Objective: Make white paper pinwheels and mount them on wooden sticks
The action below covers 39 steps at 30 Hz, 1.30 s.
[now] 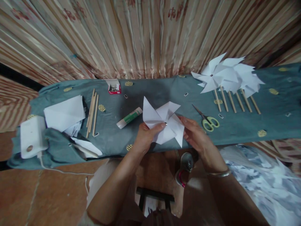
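One white paper pinwheel [171,123] was held over the table's [160,89] near edge, its blades folded and pointed around a small dark pin at the centre. Three blade tips stood clear; its lower left part lay behind the left hand [146,136]. That hand was clamped on the paper, thumb beside the pin. The right hand [194,133] stood apart from it, touching the right-hand blade; with its fingertips partly hidden, I could not tell whether it gripped.

Beyond lay one pair of scissors [207,120] with yellow-green handles and one green-and-white tube [129,118]. Left were bare wooden sticks [92,113], probably four, overlapping, beside a stack of white paper [64,113]. Farther off sat one open red box [114,89] and, at right, six sticks [232,102] under overlapping pinwheel heads [229,77], their number hard to make out.
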Tool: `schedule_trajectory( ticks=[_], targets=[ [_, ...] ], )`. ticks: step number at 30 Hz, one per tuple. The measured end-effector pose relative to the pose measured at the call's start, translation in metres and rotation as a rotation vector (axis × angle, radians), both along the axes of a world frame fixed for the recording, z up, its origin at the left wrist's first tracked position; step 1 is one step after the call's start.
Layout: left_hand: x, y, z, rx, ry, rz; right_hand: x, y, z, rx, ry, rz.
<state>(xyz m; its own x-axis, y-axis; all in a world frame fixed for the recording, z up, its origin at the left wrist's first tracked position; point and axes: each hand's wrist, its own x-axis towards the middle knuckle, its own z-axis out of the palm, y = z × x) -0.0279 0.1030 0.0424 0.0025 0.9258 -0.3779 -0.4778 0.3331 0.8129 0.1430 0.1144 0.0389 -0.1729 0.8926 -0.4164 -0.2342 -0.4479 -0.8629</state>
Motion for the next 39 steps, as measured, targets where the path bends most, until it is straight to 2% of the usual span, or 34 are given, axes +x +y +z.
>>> schedule_trajectory(
  ticks=[3,8,15,22,28,39],
  targets=[
    [0.001,-0.003,-0.001,0.012,0.017,-0.039,-0.008,-0.003,0.003,-0.023,0.030,0.038],
    [0.000,-0.006,-0.002,-0.003,0.081,-0.082,-0.014,-0.004,0.005,-0.042,0.033,0.024],
    [-0.002,-0.007,-0.001,0.001,0.151,-0.106,-0.014,-0.005,0.002,-0.027,0.016,0.020],
    [-0.004,-0.007,-0.002,-0.029,0.139,-0.152,-0.013,-0.004,0.003,0.021,-0.024,0.052],
    [-0.005,-0.008,-0.002,-0.019,0.163,-0.150,-0.012,-0.005,0.001,0.024,-0.022,0.072],
    [-0.008,-0.006,-0.012,0.013,0.206,-0.146,-0.019,-0.005,0.004,-0.004,-0.044,0.058]
  ],
)
